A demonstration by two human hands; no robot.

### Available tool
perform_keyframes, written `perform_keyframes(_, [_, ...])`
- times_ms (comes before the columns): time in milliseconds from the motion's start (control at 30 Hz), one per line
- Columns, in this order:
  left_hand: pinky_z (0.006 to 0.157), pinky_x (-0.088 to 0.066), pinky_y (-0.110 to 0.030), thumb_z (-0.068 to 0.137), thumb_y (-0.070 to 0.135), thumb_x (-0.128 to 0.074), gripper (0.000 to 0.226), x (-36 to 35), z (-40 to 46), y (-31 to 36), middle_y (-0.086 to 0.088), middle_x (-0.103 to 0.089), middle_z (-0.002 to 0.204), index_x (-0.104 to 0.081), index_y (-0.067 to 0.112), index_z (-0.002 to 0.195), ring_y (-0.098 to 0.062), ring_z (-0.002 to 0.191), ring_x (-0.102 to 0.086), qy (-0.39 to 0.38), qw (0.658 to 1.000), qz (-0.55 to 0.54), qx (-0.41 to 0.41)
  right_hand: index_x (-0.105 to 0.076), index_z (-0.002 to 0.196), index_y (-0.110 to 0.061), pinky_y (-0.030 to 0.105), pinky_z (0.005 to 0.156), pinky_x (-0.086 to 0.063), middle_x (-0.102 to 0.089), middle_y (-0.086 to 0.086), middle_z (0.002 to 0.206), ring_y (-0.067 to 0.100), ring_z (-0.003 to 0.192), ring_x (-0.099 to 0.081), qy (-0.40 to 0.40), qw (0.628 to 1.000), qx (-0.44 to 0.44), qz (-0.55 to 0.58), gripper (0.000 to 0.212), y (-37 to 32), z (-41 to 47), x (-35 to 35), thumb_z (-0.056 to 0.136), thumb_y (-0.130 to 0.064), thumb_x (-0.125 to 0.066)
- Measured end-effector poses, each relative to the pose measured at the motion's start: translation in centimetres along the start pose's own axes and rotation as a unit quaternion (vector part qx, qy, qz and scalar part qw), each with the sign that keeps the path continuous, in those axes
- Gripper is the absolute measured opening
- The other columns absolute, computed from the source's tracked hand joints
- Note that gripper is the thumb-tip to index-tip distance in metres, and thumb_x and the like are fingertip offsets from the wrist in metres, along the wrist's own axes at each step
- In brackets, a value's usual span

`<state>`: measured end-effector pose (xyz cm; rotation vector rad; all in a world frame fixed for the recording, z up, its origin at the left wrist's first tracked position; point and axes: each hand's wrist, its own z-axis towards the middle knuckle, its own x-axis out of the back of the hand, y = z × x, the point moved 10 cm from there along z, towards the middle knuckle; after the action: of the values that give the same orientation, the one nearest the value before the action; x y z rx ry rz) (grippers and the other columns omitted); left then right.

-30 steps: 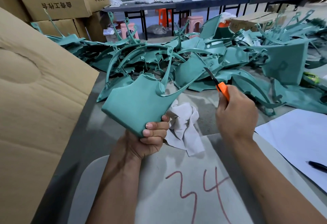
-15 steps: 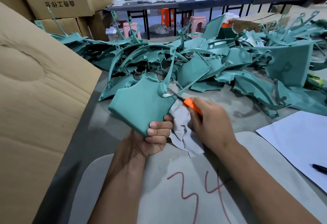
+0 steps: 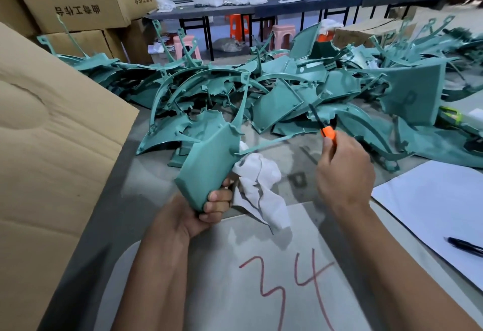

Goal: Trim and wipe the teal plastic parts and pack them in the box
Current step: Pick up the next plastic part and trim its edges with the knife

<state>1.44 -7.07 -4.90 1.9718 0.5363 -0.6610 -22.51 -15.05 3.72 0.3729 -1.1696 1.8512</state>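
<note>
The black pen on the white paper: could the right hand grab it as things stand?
Probably not at once: the right hand is shut on the orange knife. The pen lies uncovered, though.

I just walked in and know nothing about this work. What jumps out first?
A sprawling heap of teal plastic parts fills the far side of the table. Up close, the left hand grips one teal part with a white cloth, while the right hand holds an orange-handled knife raised beside it.

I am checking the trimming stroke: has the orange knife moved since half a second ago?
Yes. The orange knife in the right hand has lifted up and to the right, away from the white cloth.
</note>
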Motion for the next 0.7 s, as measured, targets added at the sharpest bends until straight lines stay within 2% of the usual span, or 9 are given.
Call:
perform_keyframes(133, [0.026, -0.024, -0.014, 0.083, 0.019, -0.038, 0.023, -0.2, 0.0, 0.0, -0.002, -0.038, 0.047, -0.055, 0.004, 0.078, -0.011, 0.028, -0.038, -0.018, 1.0, -0.015, 0.0, -0.057, 0.095, -0.015, 0.038, 0.064, -0.039, -0.058, 0.002, 0.087, 0.028, 0.076, -0.053, -0.016, 0.999, 0.012, -0.03, 0.032, -0.5, -0.1, -0.3, 0.111, -0.035, -0.038])
perform_keyframes(233, [0.027, -0.022, -0.012, 0.082, 0.018, -0.039, 0.023, -0.6, -0.1, 0.1, -0.002, -0.038, 0.047, -0.055, 0.004, 0.076, -0.01, 0.028, -0.038, -0.019, 1.0, -0.024, -0.001, -0.061, 0.099, -0.013, 0.036, 0.064, -0.034, -0.053, 0.002, 0.084, 0.027, 0.074, -0.048, -0.048, 0.995, 0.013, -0.092, 0.034, -0.7, -0.4, -1.3, 0.109, -0.036, -0.037])
perform_keyframes(400, [0.028, -0.018, -0.01, 0.079, 0.02, -0.039, 0.012, -0.6, -0.2, 0.1, 0.001, -0.035, 0.045, -0.045, 0.01, 0.075, -0.007, 0.027, -0.032, 0.037, 0.999, 0.039, 0.002, -0.065, 0.097, -0.012, 0.035, 0.057, -0.034, -0.049, 0.002, 0.073, 0.026, 0.065, -0.05, -0.158, 0.971, 0.002, -0.178, 0.039, 0.2, -0.8, -3.5, 0.109, -0.037, -0.037])
perform_keyframes(467, [0.027, -0.017, -0.009, 0.087, 0.018, -0.036, 0.017, -0.3, 0.1, -0.2, 0.001, -0.033, 0.043, -0.044, 0.011, 0.073, -0.006, 0.025, -0.03, 0.075, 0.995, 0.066, 0.014, -0.064, 0.097, -0.014, 0.036, 0.058, -0.037, -0.056, 0.004, 0.077, 0.028, 0.067, -0.053, -0.181, 0.967, 0.019, -0.178, 0.036, -0.2, -1.0, -4.0, 0.108, -0.037, -0.039])
perform_keyframes(533, [0.027, -0.016, -0.008, 0.093, 0.017, -0.031, 0.025, -0.1, 0.4, -0.4, 0.002, -0.033, 0.042, -0.042, 0.013, 0.071, -0.005, 0.024, -0.028, 0.099, 0.991, 0.088, 0.025, -0.065, 0.1, -0.015, 0.038, 0.065, -0.041, -0.061, 0.008, 0.091, 0.031, 0.076, -0.056, -0.18, 0.97, 0.029, -0.162, 0.036, -0.6, -1.2, -4.1, 0.107, -0.039, -0.04])
perform_keyframes(567, [0.027, -0.016, -0.008, 0.09, 0.016, -0.033, 0.02, -0.3, 0.4, -0.4, 0.002, -0.032, 0.041, -0.041, 0.013, 0.071, -0.005, 0.024, -0.028, 0.102, 0.99, 0.09, 0.026, -0.066, 0.102, -0.014, 0.038, 0.067, -0.041, -0.057, 0.008, 0.097, 0.032, 0.078, -0.056, -0.166, 0.974, 0.024, -0.153, 0.038, -0.6, -1.2, -3.8, 0.108, -0.04, -0.039])
perform_keyframes(633, [0.027, -0.016, -0.007, 0.08, 0.017, -0.038, 0.01, -0.6, 0.3, -0.4, 0.002, -0.032, 0.041, -0.041, 0.013, 0.071, -0.005, 0.024, -0.028, 0.104, 0.99, 0.089, 0.024, -0.067, 0.108, -0.011, 0.038, 0.067, -0.041, -0.052, 0.007, 0.099, 0.031, 0.078, -0.054, -0.12, 0.982, 0.003, -0.143, 0.041, -0.1, -0.7, -2.8, 0.109, -0.04, -0.038])
perform_keyframes(700, [0.027, -0.016, -0.008, 0.091, 0.017, -0.033, 0.022, -0.2, 0.3, -0.3, 0.002, -0.032, 0.041, -0.041, 0.013, 0.071, -0.006, 0.024, -0.028, 0.113, 0.989, 0.093, 0.025, -0.066, 0.115, -0.013, 0.039, 0.067, -0.044, -0.054, 0.007, 0.099, 0.029, 0.081, -0.055, -0.097, 0.985, -0.006, -0.144, 0.035, 0.3, -0.3, -2.1, 0.109, -0.036, -0.041])
